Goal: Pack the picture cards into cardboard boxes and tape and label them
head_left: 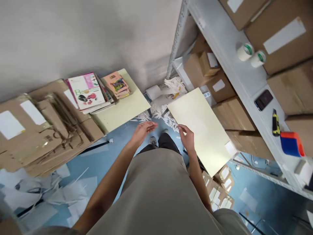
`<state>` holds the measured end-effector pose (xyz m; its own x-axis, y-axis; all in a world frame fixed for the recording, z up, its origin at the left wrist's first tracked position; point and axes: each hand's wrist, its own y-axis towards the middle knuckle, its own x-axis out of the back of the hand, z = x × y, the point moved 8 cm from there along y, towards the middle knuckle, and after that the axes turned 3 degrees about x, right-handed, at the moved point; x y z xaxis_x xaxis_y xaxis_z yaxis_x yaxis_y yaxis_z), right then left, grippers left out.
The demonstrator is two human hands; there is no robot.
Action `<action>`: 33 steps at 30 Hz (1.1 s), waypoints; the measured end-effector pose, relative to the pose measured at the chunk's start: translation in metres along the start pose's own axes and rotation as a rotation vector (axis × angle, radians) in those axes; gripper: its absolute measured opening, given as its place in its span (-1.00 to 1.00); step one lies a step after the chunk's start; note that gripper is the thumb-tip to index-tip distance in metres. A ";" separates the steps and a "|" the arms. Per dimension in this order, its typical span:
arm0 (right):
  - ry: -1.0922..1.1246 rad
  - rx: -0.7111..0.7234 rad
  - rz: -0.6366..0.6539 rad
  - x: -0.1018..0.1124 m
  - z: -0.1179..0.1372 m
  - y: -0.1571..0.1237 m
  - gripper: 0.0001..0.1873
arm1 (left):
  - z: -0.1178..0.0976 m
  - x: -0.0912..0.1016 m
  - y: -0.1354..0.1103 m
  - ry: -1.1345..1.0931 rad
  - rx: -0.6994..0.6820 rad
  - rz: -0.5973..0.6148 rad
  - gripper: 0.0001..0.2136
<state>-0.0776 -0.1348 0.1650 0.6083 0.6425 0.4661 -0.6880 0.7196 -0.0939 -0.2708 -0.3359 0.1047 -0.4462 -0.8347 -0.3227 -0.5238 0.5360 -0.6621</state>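
Observation:
My left hand point(144, 132) hovers over the gap between two pale yellow tabletops, palm inward, its fingers stretched out with nothing in them. Across the gap, my right hand point(187, 137) is beside the left edge of the right tabletop point(205, 130); its fingers are loosely bent and apart, and I see nothing held. Whether it touches that edge I cannot tell. On the left tabletop point(127, 112) lie a stack of books with a white and pink cover point(86, 93) and a smaller pile of orange booklets point(117, 85).
Flattened cardboard boxes point(49, 130) cover the far left. Paper scraps point(171, 88) are heaped on the floor ahead. A metal shelf point(234, 58) on the right carries cartons, tape rolls point(245, 52), a phone point(264, 100), a box cutter point(275, 122) and a blue-and-red tool point(290, 144).

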 end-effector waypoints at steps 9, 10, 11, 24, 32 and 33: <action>0.025 0.127 0.399 -0.121 0.049 0.130 -0.53 | -0.059 0.082 0.015 -0.173 -0.072 -0.305 -0.66; 0.027 0.145 0.446 -0.134 0.056 0.143 -0.53 | -0.067 0.089 0.016 -0.195 -0.087 -0.346 -0.66; 0.029 0.165 0.494 -0.148 0.063 0.155 -0.54 | -0.073 0.095 0.017 -0.219 -0.102 -0.388 -0.66; -0.133 0.303 0.844 -0.322 0.096 0.280 -0.64 | -0.114 0.123 0.031 -0.378 -0.142 -0.654 -0.46; -0.432 0.140 0.710 -0.400 0.091 0.304 -0.66 | -0.131 0.171 0.052 -0.437 -0.123 -0.627 -0.48; -0.476 0.099 0.671 -0.402 0.087 0.305 -0.61 | -0.136 0.177 0.056 -0.434 -0.129 -0.610 -0.48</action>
<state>-0.5664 -0.1967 0.0251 -0.1611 0.7310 0.6631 -0.8903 0.1824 -0.4173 -0.4779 -0.4363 0.1029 0.2618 -0.9483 -0.1796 -0.6787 -0.0486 -0.7328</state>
